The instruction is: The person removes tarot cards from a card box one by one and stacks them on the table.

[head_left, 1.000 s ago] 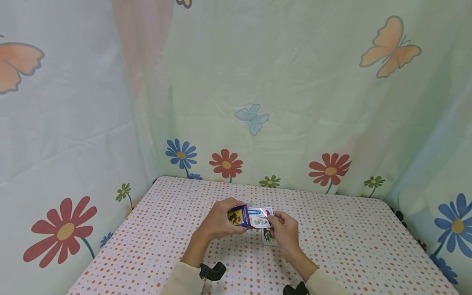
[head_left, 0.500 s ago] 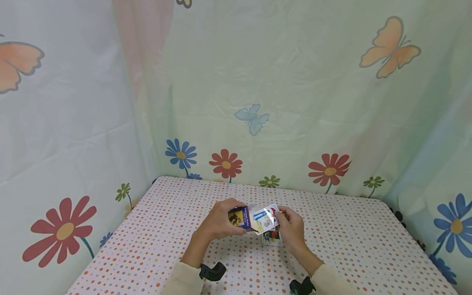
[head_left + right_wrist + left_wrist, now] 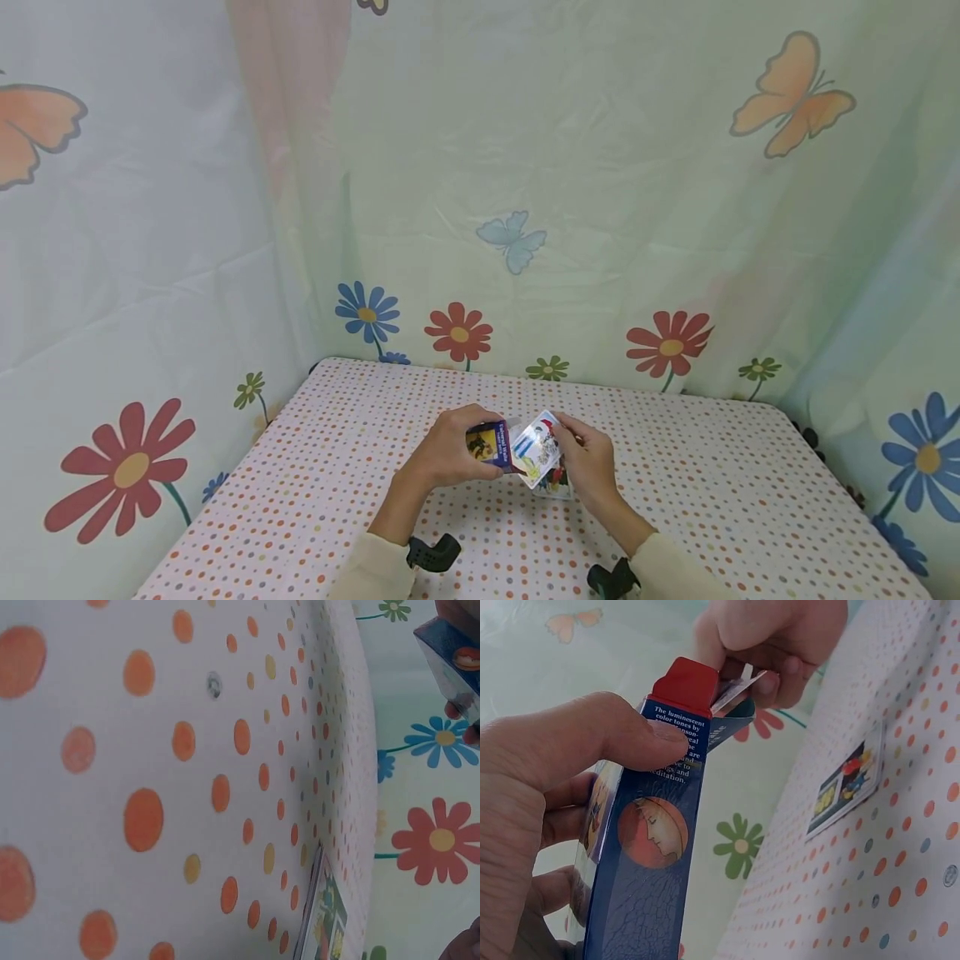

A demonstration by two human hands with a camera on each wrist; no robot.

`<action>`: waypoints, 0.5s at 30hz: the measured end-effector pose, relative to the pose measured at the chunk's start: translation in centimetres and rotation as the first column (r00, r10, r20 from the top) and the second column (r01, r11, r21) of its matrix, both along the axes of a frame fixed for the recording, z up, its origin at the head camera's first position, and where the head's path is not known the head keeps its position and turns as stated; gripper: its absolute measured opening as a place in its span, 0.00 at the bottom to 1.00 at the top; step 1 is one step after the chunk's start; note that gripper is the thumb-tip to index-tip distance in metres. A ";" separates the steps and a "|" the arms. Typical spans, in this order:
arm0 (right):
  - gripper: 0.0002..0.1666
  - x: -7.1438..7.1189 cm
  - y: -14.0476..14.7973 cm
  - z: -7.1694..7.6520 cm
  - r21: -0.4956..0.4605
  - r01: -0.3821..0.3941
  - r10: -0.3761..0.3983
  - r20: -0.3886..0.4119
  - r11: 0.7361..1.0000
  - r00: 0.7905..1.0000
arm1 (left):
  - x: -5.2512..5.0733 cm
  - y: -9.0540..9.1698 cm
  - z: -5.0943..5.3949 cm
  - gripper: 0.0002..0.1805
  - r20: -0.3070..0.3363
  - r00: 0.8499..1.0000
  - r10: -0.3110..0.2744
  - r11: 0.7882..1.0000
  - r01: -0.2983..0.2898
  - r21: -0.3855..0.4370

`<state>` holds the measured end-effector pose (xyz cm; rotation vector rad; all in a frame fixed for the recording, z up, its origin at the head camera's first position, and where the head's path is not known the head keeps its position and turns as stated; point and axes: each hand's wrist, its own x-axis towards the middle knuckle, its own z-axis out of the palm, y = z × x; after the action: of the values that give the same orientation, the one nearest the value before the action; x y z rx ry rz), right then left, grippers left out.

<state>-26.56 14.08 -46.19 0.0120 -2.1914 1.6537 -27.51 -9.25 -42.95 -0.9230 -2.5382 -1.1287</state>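
My left hand (image 3: 452, 450) grips a dark blue card box (image 3: 649, 855) by its sides, thumb along the printed narrow face. A red end flap (image 3: 686, 682) stands up from the box. At the box's right end my right hand (image 3: 590, 454) pinches a white illustrated card (image 3: 537, 448) between thumb and fingers, the card tilted and its lower left edge near the box opening. Whether the card still touches the box is hard to tell. On the table just below lies a small stack of picture cards (image 3: 847, 780), partly covered by the held card in the head view.
A table with a white dotted cloth (image 3: 712, 492) spreads under both hands. Curtains printed with flowers and butterflies (image 3: 512, 242) hang behind and at both sides. Black straps with camera mounts (image 3: 433, 552) sit on the wrists.
The right hand first drew the card rightward from the box end, then came slightly back left as the card tilted more steeply. The left hand and box stay nearly still.
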 end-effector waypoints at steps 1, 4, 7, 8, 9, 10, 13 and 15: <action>0.17 0.0 -0.1 0.0 -0.008 -0.004 0.004 -0.002 1.000 1.000 | -0.1 0.0 0.0 0.35 -0.005 1.000 -0.003 1.000 0.003 0.003; 0.15 0.0 -0.3 0.2 -0.055 0.002 -0.002 0.007 0.998 1.000 | -0.1 -0.1 -0.1 0.34 -0.014 1.000 -0.004 1.000 0.004 0.006; 0.14 0.0 -0.6 0.5 -0.142 0.006 0.000 0.041 0.990 0.999 | -0.1 -0.1 -0.1 0.34 -0.014 1.000 -0.006 1.000 0.006 0.008; 0.14 0.0 -0.7 0.6 -0.171 0.009 0.000 0.054 0.985 0.999 | -0.1 -0.1 -0.1 0.34 -0.011 1.000 -0.005 1.000 0.005 0.008; 0.15 0.0 -0.9 0.6 -0.188 0.014 -0.001 0.070 0.982 0.998 | 0.0 -0.1 -0.1 0.34 -0.008 1.000 -0.006 1.000 0.006 0.009; 0.15 0.0 -1.0 0.7 -0.206 0.013 0.005 0.083 0.978 0.997 | 0.0 -0.1 -0.1 0.34 -0.006 1.000 -0.005 1.000 0.005 0.008; 0.17 0.1 -1.4 0.8 -0.224 0.009 0.015 0.108 0.975 0.994 | 0.0 -0.1 -0.1 0.34 -0.002 1.000 -0.007 1.000 0.007 0.008; 0.19 0.2 -1.7 0.8 -0.223 -0.008 0.036 0.122 0.975 0.992 | -0.1 -0.1 -0.2 0.34 -0.003 1.000 -0.011 1.000 0.011 0.009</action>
<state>-26.38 12.40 -45.41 -0.1330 -2.0875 1.9516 -27.60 -9.32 -43.10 -0.9366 -2.5269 -1.1401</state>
